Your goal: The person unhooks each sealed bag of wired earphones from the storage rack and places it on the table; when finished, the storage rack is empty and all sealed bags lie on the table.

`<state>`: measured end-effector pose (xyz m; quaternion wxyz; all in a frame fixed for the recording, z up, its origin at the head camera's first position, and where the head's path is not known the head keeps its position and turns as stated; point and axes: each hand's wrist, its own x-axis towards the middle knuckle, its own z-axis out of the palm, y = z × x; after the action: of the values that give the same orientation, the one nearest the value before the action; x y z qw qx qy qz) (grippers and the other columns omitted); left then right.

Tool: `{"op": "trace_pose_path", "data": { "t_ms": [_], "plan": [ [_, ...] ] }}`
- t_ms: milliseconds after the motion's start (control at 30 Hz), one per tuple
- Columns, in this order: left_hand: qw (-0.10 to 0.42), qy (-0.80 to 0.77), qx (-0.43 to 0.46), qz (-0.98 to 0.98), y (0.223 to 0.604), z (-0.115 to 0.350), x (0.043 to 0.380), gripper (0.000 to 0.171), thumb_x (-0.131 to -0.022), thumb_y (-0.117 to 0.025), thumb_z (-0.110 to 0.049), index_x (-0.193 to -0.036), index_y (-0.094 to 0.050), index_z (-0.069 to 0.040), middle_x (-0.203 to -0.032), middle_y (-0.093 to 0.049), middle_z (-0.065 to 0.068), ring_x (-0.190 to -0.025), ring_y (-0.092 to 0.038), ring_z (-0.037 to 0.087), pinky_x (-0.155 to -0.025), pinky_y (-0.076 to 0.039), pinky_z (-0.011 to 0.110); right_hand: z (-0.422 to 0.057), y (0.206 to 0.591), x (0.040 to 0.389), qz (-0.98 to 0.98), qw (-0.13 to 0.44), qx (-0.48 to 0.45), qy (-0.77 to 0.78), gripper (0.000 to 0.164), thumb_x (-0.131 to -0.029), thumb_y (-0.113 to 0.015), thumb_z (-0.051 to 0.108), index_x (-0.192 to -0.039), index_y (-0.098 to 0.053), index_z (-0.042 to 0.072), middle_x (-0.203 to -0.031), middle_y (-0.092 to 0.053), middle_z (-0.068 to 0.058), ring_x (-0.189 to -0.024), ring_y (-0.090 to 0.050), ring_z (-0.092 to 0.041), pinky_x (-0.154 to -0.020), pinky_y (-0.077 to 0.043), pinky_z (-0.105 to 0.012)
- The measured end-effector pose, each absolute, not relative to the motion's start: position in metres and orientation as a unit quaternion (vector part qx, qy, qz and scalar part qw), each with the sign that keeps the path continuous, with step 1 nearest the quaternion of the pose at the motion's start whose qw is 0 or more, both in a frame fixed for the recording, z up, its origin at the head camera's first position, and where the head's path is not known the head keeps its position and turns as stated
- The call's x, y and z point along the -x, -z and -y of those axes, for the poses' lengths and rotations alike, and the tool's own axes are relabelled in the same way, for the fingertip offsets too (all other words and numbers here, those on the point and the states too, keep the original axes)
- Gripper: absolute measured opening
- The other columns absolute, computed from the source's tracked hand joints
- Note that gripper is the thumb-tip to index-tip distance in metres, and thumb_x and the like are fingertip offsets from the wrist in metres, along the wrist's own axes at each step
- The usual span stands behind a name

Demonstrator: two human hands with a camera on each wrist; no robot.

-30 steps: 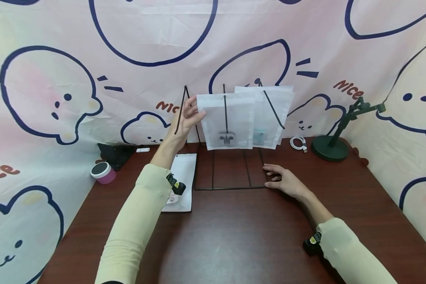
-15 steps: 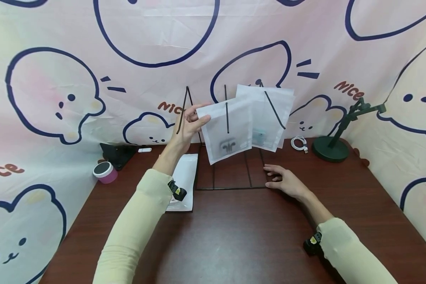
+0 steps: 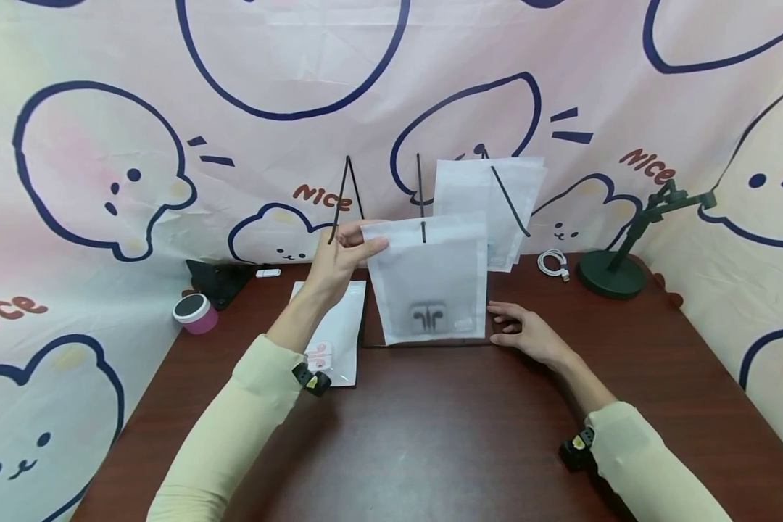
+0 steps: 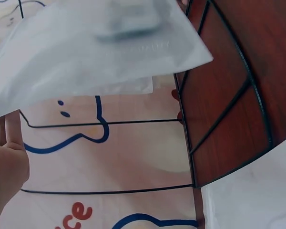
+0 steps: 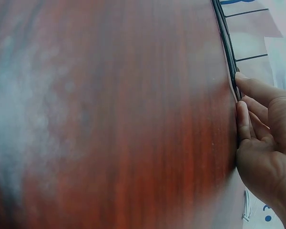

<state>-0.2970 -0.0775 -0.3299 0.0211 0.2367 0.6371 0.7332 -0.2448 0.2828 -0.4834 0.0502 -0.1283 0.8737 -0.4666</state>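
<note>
A white zip pouch [image 3: 427, 283] with an earbud picture hangs from the middle prong of a black wire display rack [image 3: 349, 165], well forward toward the prong's tip. My left hand [image 3: 336, 264] pinches the pouch's upper left corner between thumb and fingers. In the left wrist view the pouch [image 4: 86, 57] fills the upper part, and only part of the left hand [image 4: 9, 157] shows. Low on the right, my right hand [image 3: 525, 333] grips the rack's base at its front right corner. Fingers and thumb pinch the base wire in the right wrist view.
More white pouches [image 3: 466, 185] hang on the right prong. A flat pouch [image 3: 339, 333] lies left of the rack. Around it stand a pink jar [image 3: 196, 314], a black stand [image 3: 218, 281], a white cable coil [image 3: 552, 263] and a green lamp-like stand [image 3: 612, 272].
My left hand has drawn the pouch forward and down along the middle prong, away from the pouches on the right. The right hand stays at the rack's base.
</note>
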Motion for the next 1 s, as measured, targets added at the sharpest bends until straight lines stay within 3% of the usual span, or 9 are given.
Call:
{"op": "trace_pose_path", "data": {
  "t_ms": [133,333,467,700,1000],
  "plan": [
    [0.037,-0.739,-0.237,-0.630,0.328,0.081,0.283,0.026,-0.084,-0.076,-0.008,-0.110,-0.073,-0.007,-0.096,-0.074,0.005,-0.087,-0.070,0.019,-0.069,-0.058,0.030,-0.281,0.480,0.244,-0.880,0.053,0.119,0.457,0.061,-0.086,-0.075,0.016,-0.142,-0.050,0.012,-0.138,-0.052,-0.010,-0.117,-0.052,-0.026,-0.092,-0.047,-0.032],
    [0.053,-0.753,-0.231,-0.614,0.325,0.085,0.266,0.027,-0.083,-0.076,-0.006,-0.110,-0.072,-0.005,-0.097,-0.075,0.006,-0.085,-0.071,0.020,-0.069,-0.059,0.032,-0.272,0.461,0.233,-0.874,0.060,0.119,0.467,0.059,-0.087,-0.072,0.006,-0.141,-0.048,0.002,-0.141,-0.047,-0.020,-0.118,-0.051,-0.033,-0.095,-0.046,-0.045],
    [0.060,-0.754,-0.233,-0.611,0.324,0.088,0.255,0.025,-0.084,-0.075,-0.004,-0.109,-0.073,-0.006,-0.097,-0.075,0.007,-0.084,-0.071,0.020,-0.069,-0.059,0.032,-0.270,0.457,0.231,-0.874,0.061,0.123,0.466,0.058,-0.087,-0.071,0.005,-0.141,-0.048,0.000,-0.138,-0.048,-0.022,-0.117,-0.051,-0.035,-0.093,-0.047,-0.041],
    [0.071,-0.745,-0.246,-0.616,0.326,0.100,0.240,0.022,-0.084,-0.074,-0.001,-0.105,-0.075,-0.008,-0.095,-0.075,0.007,-0.082,-0.071,0.020,-0.068,-0.059,0.032,-0.283,0.481,0.243,-0.881,0.055,0.124,0.453,0.061,-0.087,-0.074,0.018,-0.143,-0.048,0.010,-0.141,-0.048,-0.012,-0.119,-0.053,-0.028,-0.092,-0.048,-0.029],
    [0.041,-0.742,-0.225,-0.630,0.336,0.161,0.223,0.022,-0.086,-0.067,0.007,-0.105,-0.073,-0.003,-0.094,-0.074,0.005,-0.082,-0.068,0.016,-0.071,-0.057,0.028,-0.284,0.483,0.243,-0.874,0.057,0.131,0.464,0.062,-0.088,-0.073,0.016,-0.144,-0.047,0.009,-0.146,-0.044,-0.008,-0.122,-0.051,-0.028,-0.093,-0.049,-0.033]
  ]
}}
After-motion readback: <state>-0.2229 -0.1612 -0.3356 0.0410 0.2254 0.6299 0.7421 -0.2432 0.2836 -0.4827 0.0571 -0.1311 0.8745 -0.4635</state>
